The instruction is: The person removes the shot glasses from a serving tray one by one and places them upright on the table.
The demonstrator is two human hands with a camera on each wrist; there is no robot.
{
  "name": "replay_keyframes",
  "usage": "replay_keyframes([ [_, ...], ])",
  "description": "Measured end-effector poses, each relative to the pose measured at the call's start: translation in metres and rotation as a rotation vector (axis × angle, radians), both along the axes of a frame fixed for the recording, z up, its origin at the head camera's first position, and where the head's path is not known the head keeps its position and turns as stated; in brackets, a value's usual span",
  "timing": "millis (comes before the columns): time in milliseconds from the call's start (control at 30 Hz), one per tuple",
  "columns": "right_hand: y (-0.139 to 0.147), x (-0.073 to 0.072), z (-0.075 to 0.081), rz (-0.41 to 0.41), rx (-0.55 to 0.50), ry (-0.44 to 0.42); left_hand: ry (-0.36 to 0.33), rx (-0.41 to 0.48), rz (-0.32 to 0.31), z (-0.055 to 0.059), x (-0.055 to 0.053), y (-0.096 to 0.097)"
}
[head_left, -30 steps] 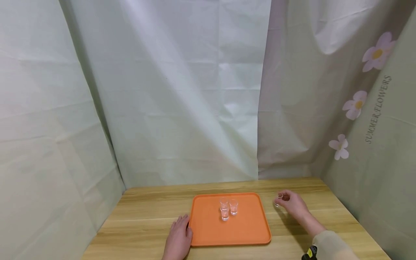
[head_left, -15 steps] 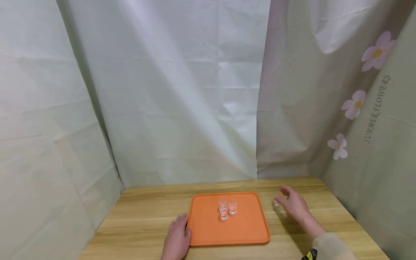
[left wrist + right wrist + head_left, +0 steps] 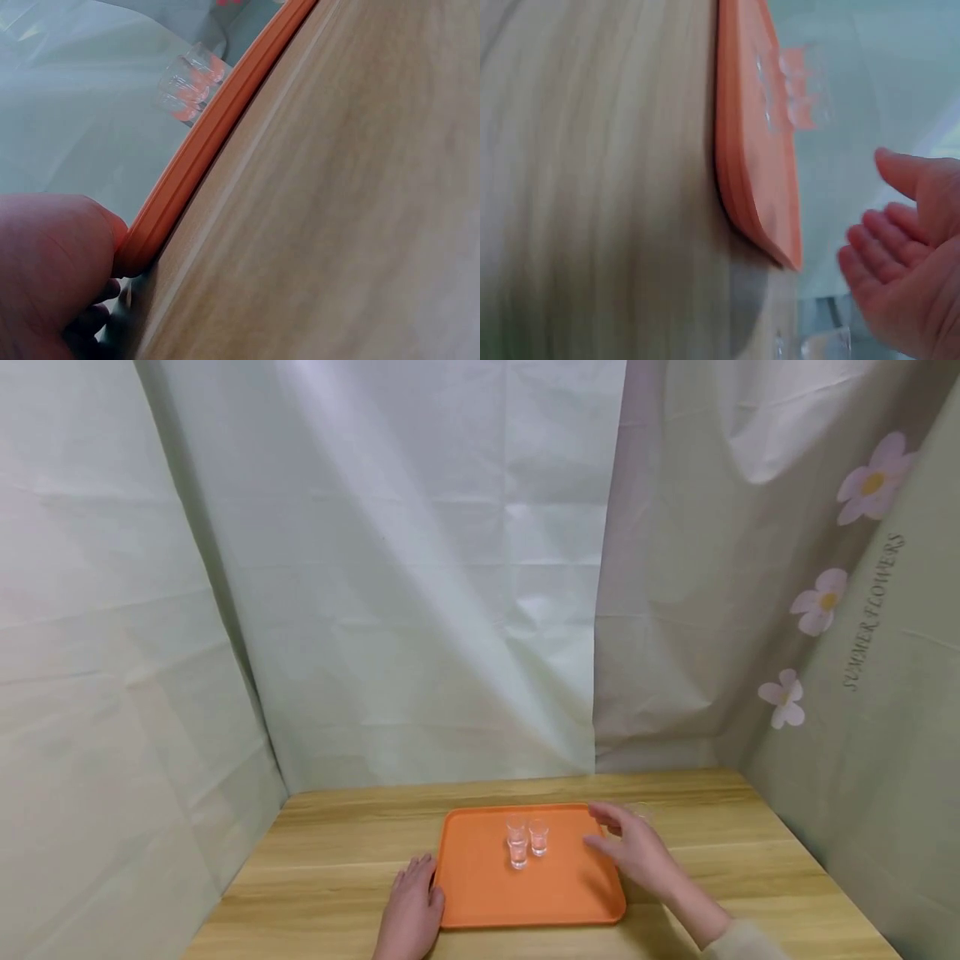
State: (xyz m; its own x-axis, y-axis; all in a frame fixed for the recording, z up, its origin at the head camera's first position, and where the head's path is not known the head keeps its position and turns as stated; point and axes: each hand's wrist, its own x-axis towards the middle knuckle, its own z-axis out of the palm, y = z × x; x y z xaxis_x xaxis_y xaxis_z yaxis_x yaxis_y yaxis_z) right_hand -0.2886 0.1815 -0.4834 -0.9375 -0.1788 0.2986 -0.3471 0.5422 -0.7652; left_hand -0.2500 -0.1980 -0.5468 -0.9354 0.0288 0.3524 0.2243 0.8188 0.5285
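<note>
Three small clear shot glasses [image 3: 518,856] stand close together on an orange tray [image 3: 487,897], a little behind its middle. At the tray's left edge my left hand [image 3: 409,910] rests on the table, its thumb touching the rim. Over the tray's right edge hovers my right hand [image 3: 637,853], thumb and fingers apart with nothing between them. Another clear shot glass [image 3: 829,345] stands on the table to the right of the tray; in the head view the right hand mostly hides it.
The wooden table [image 3: 337,852] reaches back to a pale green curtain [image 3: 420,610]. More curtain hangs at both sides, the right one [image 3: 885,777] printed with flowers and lettering.
My right hand has let go of the shot glass on the right and moved left, over the tray's right edge. The left hand, the tray and its glasses have stayed put.
</note>
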Motion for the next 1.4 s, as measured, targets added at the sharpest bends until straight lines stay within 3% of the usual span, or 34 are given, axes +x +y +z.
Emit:
replay_keyframes([
  [200, -0.014, 0.007, -0.012, 0.101, 0.010, -0.108, 0.003, 0.005, 0.004, -0.001, 0.000, 0.000],
  [500, -0.009, -0.004, -0.028, 0.133, -0.028, -0.106, 0.010, 0.004, -0.014, 0.000, 0.000, 0.001],
  [800, -0.011, -0.019, -0.018, 0.259, -0.024, -0.109, -0.027, 0.012, -0.009, 0.003, -0.001, 0.001],
  [967, -0.024, -0.023, -0.017, 0.236, -0.012, -0.104, -0.020, -0.003, -0.019, 0.000, 0.000, 0.001],
  [1400, -0.057, -0.037, -0.025, 0.211, -0.157, -0.086, 0.005, -0.007, -0.027, -0.002, 0.000, 0.000],
])
